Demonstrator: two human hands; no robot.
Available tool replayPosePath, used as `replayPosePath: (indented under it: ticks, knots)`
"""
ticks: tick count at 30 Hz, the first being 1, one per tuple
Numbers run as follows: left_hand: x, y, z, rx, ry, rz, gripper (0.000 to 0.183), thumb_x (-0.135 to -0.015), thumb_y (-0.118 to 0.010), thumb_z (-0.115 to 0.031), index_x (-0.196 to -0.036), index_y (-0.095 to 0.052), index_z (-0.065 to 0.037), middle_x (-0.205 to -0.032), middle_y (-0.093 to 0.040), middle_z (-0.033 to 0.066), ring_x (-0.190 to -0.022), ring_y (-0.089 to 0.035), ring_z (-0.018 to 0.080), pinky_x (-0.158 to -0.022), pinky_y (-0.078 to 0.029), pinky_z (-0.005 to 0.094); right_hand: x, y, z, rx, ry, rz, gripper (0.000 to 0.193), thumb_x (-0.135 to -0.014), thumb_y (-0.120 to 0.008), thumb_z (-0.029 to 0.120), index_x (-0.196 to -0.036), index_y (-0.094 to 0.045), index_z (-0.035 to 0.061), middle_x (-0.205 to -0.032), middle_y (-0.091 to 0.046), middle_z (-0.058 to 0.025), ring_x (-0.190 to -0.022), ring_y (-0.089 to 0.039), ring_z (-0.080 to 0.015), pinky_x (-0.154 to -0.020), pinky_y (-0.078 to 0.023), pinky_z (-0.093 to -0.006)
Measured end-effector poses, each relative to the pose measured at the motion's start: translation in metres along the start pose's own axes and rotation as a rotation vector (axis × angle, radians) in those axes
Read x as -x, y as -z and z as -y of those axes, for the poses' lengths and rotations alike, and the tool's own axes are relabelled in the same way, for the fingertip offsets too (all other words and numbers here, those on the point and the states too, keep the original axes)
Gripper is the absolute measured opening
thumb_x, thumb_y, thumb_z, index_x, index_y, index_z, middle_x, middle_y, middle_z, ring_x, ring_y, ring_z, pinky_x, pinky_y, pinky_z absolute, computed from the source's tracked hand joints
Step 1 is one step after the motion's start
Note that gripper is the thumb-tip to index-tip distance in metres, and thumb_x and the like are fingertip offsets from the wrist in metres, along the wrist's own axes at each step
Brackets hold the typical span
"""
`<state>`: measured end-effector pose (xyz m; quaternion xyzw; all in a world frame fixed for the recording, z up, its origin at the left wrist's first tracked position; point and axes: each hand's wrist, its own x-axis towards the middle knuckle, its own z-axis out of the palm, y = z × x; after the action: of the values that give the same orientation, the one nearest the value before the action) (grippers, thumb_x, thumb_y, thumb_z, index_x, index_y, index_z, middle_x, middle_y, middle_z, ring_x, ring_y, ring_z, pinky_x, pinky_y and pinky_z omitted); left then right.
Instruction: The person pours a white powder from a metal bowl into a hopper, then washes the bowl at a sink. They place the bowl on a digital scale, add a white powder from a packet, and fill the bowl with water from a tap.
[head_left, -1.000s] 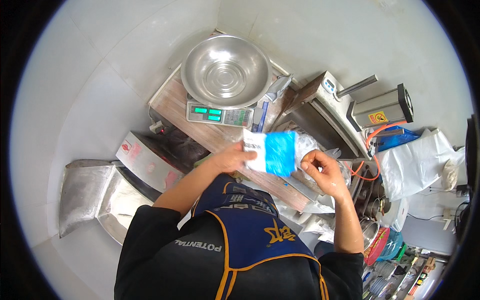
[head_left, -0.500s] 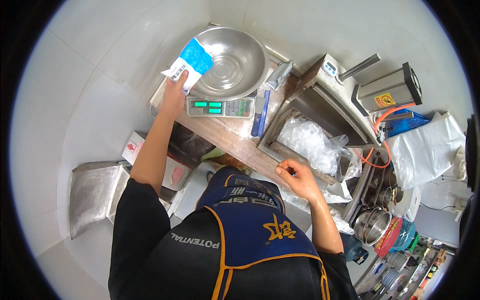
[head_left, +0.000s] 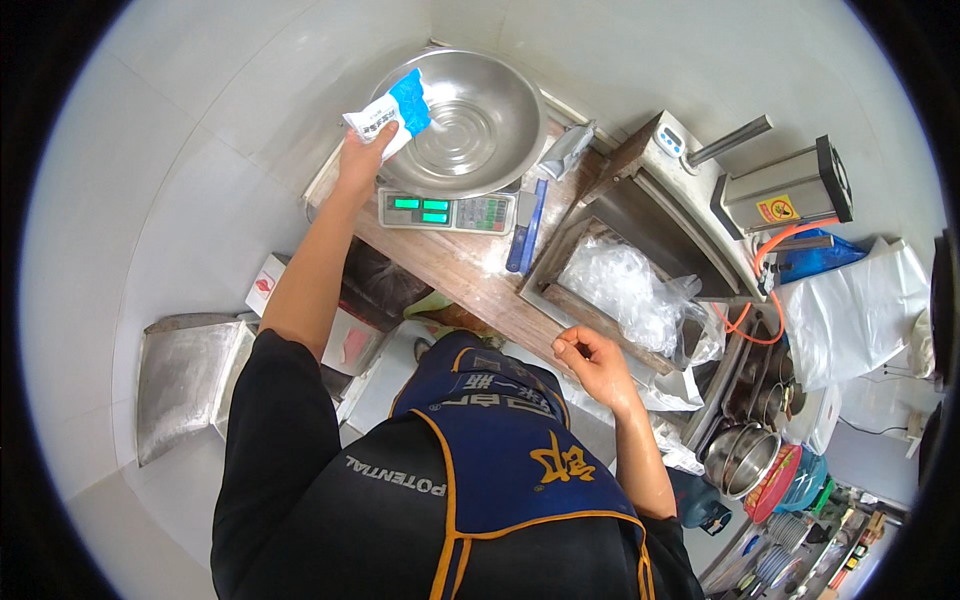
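Note:
My left hand (head_left: 361,152) is stretched out and grips a white and blue packet (head_left: 394,110), tilted over the near-left rim of a large steel bowl (head_left: 520,105). The bowl rests on a digital scale (head_left: 447,211) with a green-lit display, standing on a wooden counter (head_left: 455,275). My right hand (head_left: 588,358) hovers loosely curled at the counter's front edge and holds nothing, near a wooden box filled with clear plastic bags (head_left: 627,290).
A blue-handled tool (head_left: 525,226) lies beside the scale. A sealing machine (head_left: 700,170) and a metal cylinder (head_left: 785,190) stand at the right. A silver foil sack (head_left: 185,375) and a carton (head_left: 268,285) sit on the floor at left. Steel bowls (head_left: 742,455) are stacked lower right.
My left hand carried the packet from in front of my chest up to the bowl and tipped it over the rim. My right hand let go and dropped to the counter's edge.

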<state>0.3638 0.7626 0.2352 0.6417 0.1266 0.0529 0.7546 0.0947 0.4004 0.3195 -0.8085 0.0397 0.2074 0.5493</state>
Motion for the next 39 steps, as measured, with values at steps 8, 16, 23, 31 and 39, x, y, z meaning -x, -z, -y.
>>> replayPosePath:
  ticks: [8, 16, 23, 31, 39]
  knots:
    - [-0.007, -0.002, -0.005, -0.091, -0.033, 0.019, 0.039, -0.081, -0.073, -0.021, -0.11, -0.055, -0.005, -0.1, -0.065, 0.0048, -0.085, -0.063, 0.0121, -0.066, -0.051, 0.0268, 0.001, 0.003, 0.004, -0.019, -0.03, -0.01, 0.021, -0.091, -0.062, 0.023, -0.086, -0.06, 0.0027, -0.068, -0.051, 0.005, -0.063, -0.041, -0.0039, -0.056, -0.034, -0.0215]
    - [-0.002, -0.012, -0.016, -0.126, -0.069, 0.009, 0.039, -0.08, -0.074, -0.021, -0.11, -0.055, -0.003, -0.099, -0.065, 0.0062, -0.084, -0.063, 0.0125, -0.064, -0.052, 0.0266, 0.002, 0.006, 0.001, 0.076, -0.026, -0.053, 0.021, -0.09, -0.061, 0.022, -0.083, -0.06, 0.0025, -0.065, -0.051, 0.0043, -0.06, -0.041, -0.0041, -0.054, -0.035, -0.0219]
    - [-0.009, -0.014, -0.014, -0.139, -0.103, 0.01, 0.041, -0.08, -0.073, -0.022, -0.111, -0.055, -0.001, -0.1, -0.065, 0.0078, -0.086, -0.064, 0.014, -0.067, -0.052, 0.0277, 0.004, 0.01, -0.002, 0.083, -0.064, -0.06, 0.022, -0.091, -0.061, 0.022, -0.084, -0.06, 0.0019, -0.067, -0.054, 0.0033, -0.063, -0.044, -0.004, -0.056, -0.036, -0.021]
    - [-0.002, -0.023, -0.022, -0.101, -0.101, 0.023, 0.039, -0.081, -0.073, -0.021, -0.111, -0.055, -0.002, -0.1, -0.065, 0.0071, -0.086, -0.063, 0.0134, -0.069, -0.051, 0.0272, 0.005, 0.014, -0.013, 0.056, -0.003, -0.156, 0.022, -0.091, -0.061, 0.022, -0.085, -0.061, 0.0008, -0.063, -0.051, 0.0036, -0.059, -0.043, -0.0039, -0.053, -0.036, -0.0218]
    - [-0.003, -0.023, -0.021, -0.096, -0.102, 0.033, 0.038, -0.081, -0.073, -0.02, -0.11, -0.054, -0.004, -0.099, -0.066, 0.0053, -0.084, -0.063, 0.012, -0.067, -0.05, 0.0266, 0.007, 0.014, -0.011, 0.081, 0.0, -0.151, 0.022, -0.09, -0.062, 0.022, -0.084, -0.061, 0.0013, -0.063, -0.053, 0.0022, -0.059, -0.044, -0.0046, -0.053, -0.037, -0.0224]
